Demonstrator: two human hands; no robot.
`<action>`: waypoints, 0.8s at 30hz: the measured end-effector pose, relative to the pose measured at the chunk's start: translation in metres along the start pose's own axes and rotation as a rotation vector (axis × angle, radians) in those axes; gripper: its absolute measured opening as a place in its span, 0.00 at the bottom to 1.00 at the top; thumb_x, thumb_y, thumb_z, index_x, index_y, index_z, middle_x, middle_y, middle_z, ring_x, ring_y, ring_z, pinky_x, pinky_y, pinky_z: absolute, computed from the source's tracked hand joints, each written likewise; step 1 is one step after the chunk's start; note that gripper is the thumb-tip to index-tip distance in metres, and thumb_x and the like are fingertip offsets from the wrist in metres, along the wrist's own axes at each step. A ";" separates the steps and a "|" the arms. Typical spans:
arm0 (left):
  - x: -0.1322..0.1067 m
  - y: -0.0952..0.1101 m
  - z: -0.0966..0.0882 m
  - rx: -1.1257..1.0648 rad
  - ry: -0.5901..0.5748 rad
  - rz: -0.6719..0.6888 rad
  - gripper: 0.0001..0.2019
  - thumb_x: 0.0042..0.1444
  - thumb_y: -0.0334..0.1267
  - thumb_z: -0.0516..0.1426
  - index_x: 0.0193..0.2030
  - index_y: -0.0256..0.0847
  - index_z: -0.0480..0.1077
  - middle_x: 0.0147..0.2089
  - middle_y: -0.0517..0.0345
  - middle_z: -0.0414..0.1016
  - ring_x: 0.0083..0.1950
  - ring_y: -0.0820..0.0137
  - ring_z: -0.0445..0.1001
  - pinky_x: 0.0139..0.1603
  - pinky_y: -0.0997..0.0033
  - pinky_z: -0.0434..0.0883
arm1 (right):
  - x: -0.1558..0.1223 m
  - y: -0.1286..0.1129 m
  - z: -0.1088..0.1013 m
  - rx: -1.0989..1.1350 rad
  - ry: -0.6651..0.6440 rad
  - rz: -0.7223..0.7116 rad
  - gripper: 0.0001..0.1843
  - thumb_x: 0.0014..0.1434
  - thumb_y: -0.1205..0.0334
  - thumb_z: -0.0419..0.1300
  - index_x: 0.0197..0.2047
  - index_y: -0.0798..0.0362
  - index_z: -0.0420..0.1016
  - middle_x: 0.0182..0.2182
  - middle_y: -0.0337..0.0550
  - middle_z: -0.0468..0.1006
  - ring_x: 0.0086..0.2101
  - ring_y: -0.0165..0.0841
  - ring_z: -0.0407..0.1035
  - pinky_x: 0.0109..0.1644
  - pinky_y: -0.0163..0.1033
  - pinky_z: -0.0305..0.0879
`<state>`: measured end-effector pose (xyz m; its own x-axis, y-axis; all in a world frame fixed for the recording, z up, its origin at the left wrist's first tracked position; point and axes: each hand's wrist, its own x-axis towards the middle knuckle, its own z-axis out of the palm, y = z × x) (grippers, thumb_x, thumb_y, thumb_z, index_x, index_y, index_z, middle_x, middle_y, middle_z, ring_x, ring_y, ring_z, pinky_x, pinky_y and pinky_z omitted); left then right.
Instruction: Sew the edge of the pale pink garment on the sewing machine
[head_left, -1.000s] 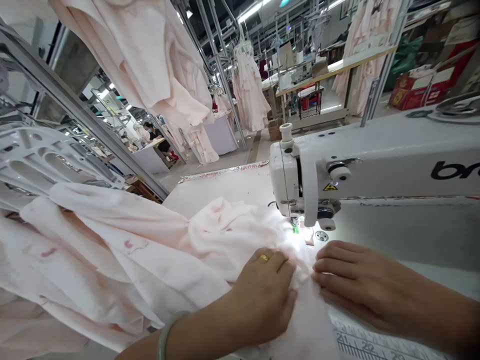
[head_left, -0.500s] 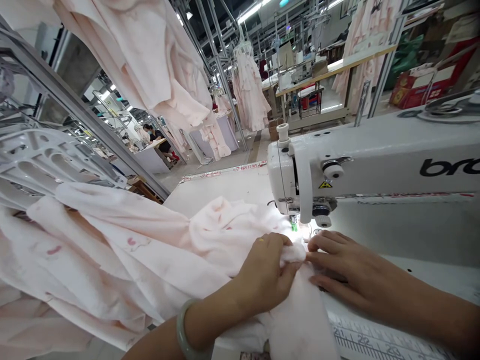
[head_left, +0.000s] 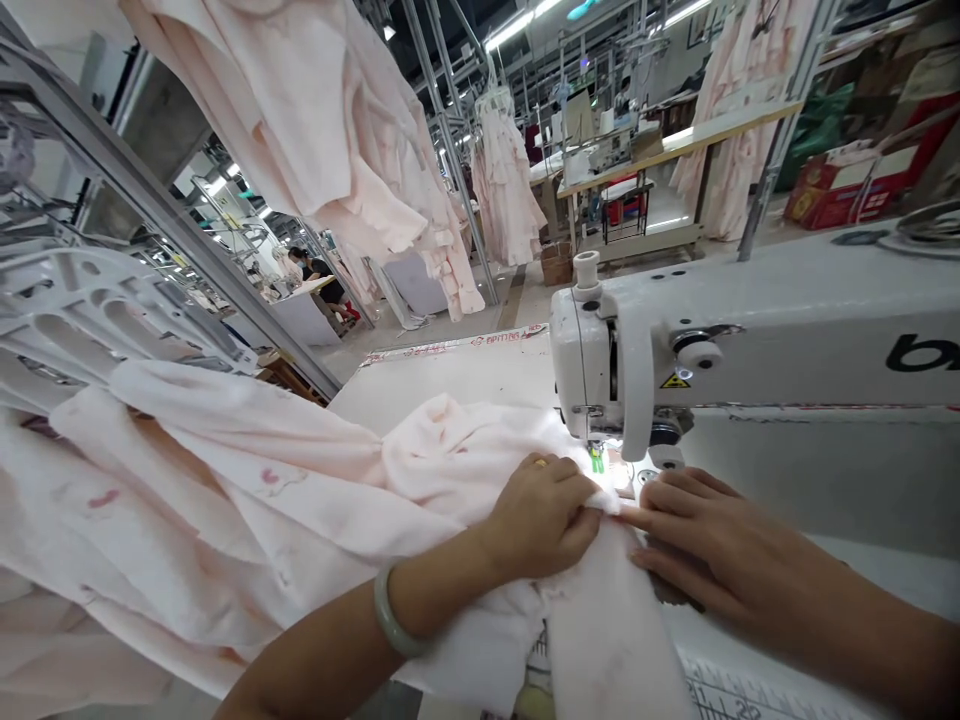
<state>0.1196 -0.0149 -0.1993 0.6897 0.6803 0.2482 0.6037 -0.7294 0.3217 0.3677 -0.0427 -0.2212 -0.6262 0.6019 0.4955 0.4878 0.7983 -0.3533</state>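
Note:
A pale pink, fleecy garment with small pink embroidered marks lies bunched across the sewing table, one part draping down towards me. My left hand, with a ring and a pale bangle at the wrist, is closed on a fold of it just before the needle. My right hand reaches in from the right, its index fingertip touching the fabric edge and its thumb apart below. Beyond both hands, the lit presser foot with green parts sits beneath the white sewing machine head. The fabric's contact with the needle is hidden.
White plastic slatted rack stands at left, with garment cloth over it. Pink garments hang overhead from metal rails. A printed ruler runs along the near table edge. Another person sits at a distant table.
My view has shifted slightly, so the machine appears farther right. My left hand still grips the fold, its wrist turned a little flatter. My right hand remains at the fabric edge.

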 end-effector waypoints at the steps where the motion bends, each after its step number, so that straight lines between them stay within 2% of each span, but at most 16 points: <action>1: 0.001 -0.001 0.000 -0.033 0.028 -0.026 0.05 0.65 0.35 0.56 0.37 0.43 0.71 0.38 0.54 0.78 0.42 0.62 0.76 0.53 0.60 0.72 | 0.000 0.001 0.001 -0.002 0.012 0.011 0.15 0.80 0.51 0.56 0.54 0.46 0.82 0.40 0.42 0.81 0.41 0.41 0.76 0.49 0.50 0.73; 4: 0.002 -0.003 0.000 -0.141 0.136 -0.113 0.05 0.65 0.35 0.55 0.38 0.43 0.71 0.35 0.55 0.76 0.40 0.62 0.75 0.49 0.61 0.72 | -0.001 0.004 0.006 -0.011 0.062 0.068 0.17 0.79 0.49 0.57 0.63 0.45 0.80 0.46 0.43 0.83 0.47 0.42 0.78 0.52 0.52 0.73; 6: 0.000 -0.002 -0.001 -0.193 0.178 -0.149 0.05 0.66 0.34 0.55 0.39 0.42 0.72 0.36 0.54 0.77 0.41 0.62 0.76 0.48 0.62 0.72 | -0.001 0.005 0.010 -0.003 0.060 0.116 0.19 0.79 0.47 0.57 0.63 0.46 0.79 0.50 0.45 0.83 0.50 0.44 0.78 0.55 0.55 0.73; 9: -0.001 0.000 -0.003 -0.231 0.209 -0.136 0.07 0.67 0.34 0.55 0.42 0.42 0.75 0.39 0.53 0.79 0.43 0.62 0.77 0.50 0.62 0.74 | 0.004 0.004 0.014 0.045 0.023 0.170 0.20 0.79 0.45 0.56 0.59 0.48 0.81 0.50 0.48 0.83 0.51 0.47 0.77 0.57 0.59 0.71; 13: -0.002 0.006 -0.005 -0.227 0.206 -0.029 0.07 0.67 0.34 0.55 0.42 0.42 0.76 0.45 0.49 0.81 0.48 0.60 0.78 0.57 0.58 0.75 | 0.014 -0.001 0.009 0.145 -0.083 0.214 0.23 0.78 0.41 0.54 0.44 0.48 0.81 0.42 0.47 0.81 0.43 0.46 0.75 0.51 0.57 0.72; 15: -0.003 0.009 -0.007 -0.245 0.148 -0.049 0.08 0.67 0.34 0.55 0.41 0.42 0.76 0.41 0.51 0.81 0.46 0.61 0.77 0.56 0.58 0.75 | 0.018 -0.003 0.003 0.171 -0.146 0.198 0.24 0.77 0.40 0.55 0.39 0.48 0.80 0.39 0.46 0.79 0.41 0.45 0.73 0.49 0.55 0.71; 16: -0.003 0.010 -0.008 -0.264 0.123 -0.086 0.09 0.68 0.34 0.54 0.41 0.43 0.76 0.39 0.53 0.81 0.44 0.61 0.77 0.54 0.59 0.74 | 0.019 -0.004 0.000 0.174 -0.168 0.184 0.23 0.77 0.40 0.56 0.41 0.47 0.81 0.40 0.46 0.79 0.41 0.44 0.73 0.49 0.53 0.71; 20: -0.006 0.011 -0.011 -0.324 0.116 -0.216 0.10 0.69 0.34 0.54 0.38 0.43 0.75 0.36 0.56 0.79 0.41 0.64 0.75 0.46 0.64 0.73 | 0.013 -0.002 -0.011 0.113 -0.174 0.077 0.16 0.80 0.48 0.54 0.53 0.43 0.82 0.42 0.44 0.80 0.44 0.43 0.73 0.52 0.50 0.69; 22: -0.007 0.008 -0.009 -0.288 0.110 -0.161 0.09 0.68 0.34 0.55 0.38 0.42 0.76 0.34 0.56 0.78 0.39 0.64 0.74 0.46 0.64 0.72 | 0.008 0.000 -0.014 0.075 -0.174 -0.016 0.15 0.81 0.53 0.53 0.52 0.44 0.82 0.40 0.42 0.80 0.42 0.42 0.73 0.52 0.49 0.67; 24: -0.010 0.004 -0.006 -0.181 0.084 -0.014 0.08 0.66 0.33 0.56 0.40 0.41 0.78 0.35 0.56 0.79 0.38 0.64 0.74 0.48 0.62 0.72 | 0.004 0.002 -0.017 0.064 -0.187 -0.107 0.16 0.81 0.57 0.52 0.49 0.46 0.82 0.37 0.41 0.79 0.40 0.40 0.71 0.51 0.49 0.66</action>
<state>0.1133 -0.0243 -0.1949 0.6412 0.6997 0.3151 0.5264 -0.6998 0.4828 0.3766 -0.0395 -0.2065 -0.7770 0.5022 0.3796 0.3763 0.8539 -0.3595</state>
